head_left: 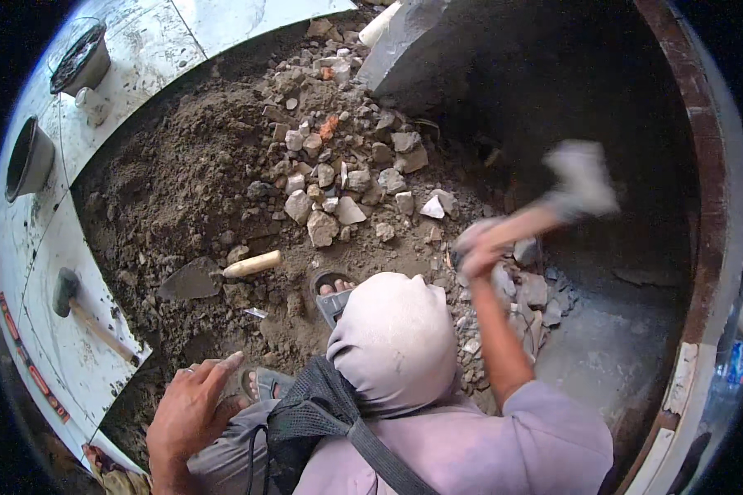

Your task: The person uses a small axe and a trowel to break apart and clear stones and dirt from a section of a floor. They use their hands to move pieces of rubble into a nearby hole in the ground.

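My left hand (191, 400) is at the lower left above grey trousers, fingers loosely bent, with nothing visible in it. My right hand is out of view. Directly in front, a co-worker in a light head covering (392, 338) and pink top bends over rubble (330, 186). That person's right hand (479, 256) grips the wooden handle of a hammer (578, 181), whose head is blurred in mid-air over the dark recess at the right. A trowel (198, 280) with a pale handle lies on loose soil beside the co-worker's sandalled foot (334, 289).
At the left, white flooring (91, 363) carries a rubber mallet (66, 293), a red level (29, 355) and two dark buckets (29, 161) (82, 58). Grey concrete (396, 45) rises at the back. A brown-edged ledge (702, 165) runs down the right, with a plastic bottle (739, 363) beside it.
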`<action>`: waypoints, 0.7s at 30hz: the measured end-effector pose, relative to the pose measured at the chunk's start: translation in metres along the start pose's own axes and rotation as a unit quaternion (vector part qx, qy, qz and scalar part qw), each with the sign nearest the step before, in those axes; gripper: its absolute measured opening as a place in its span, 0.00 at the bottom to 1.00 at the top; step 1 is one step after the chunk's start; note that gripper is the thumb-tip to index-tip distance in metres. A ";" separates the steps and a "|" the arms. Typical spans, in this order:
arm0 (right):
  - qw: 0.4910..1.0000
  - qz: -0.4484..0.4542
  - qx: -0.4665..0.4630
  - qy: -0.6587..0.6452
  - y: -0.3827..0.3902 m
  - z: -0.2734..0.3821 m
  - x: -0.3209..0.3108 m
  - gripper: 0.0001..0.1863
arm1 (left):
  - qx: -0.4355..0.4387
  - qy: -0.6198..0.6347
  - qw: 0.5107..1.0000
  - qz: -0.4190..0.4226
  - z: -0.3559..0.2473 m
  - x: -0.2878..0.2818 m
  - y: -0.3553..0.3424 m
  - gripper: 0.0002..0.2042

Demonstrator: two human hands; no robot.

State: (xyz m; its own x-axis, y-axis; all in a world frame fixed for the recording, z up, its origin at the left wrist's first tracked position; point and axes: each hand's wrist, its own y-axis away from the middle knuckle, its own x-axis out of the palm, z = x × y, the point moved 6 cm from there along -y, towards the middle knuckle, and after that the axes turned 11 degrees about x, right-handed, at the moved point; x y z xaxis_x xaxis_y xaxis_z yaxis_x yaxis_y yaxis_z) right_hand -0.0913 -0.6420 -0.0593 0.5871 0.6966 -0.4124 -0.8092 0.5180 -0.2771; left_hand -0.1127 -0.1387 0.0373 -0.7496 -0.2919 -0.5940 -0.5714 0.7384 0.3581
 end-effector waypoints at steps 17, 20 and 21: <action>0.998 -0.016 0.025 -0.058 -0.041 0.043 -0.012 0.06 | -0.020 -0.009 0.999 0.035 0.003 0.000 -0.004 0.30; 0.978 0.019 0.196 0.072 0.034 -0.045 0.024 0.06 | -0.030 0.006 0.999 0.033 0.002 0.002 -0.001 0.31; 0.931 0.091 0.346 0.080 0.068 -0.084 0.034 0.05 | -0.029 0.008 0.999 0.028 0.000 0.002 0.001 0.31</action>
State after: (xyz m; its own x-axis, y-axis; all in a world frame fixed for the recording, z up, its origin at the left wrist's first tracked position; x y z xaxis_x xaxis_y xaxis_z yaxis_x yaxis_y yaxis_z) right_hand -0.1284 -0.6247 -0.1654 0.3863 0.7501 -0.5367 -0.6561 0.6324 0.4117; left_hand -0.1153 -0.1383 0.0362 -0.7853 -0.2613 -0.5613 -0.5469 0.7177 0.4310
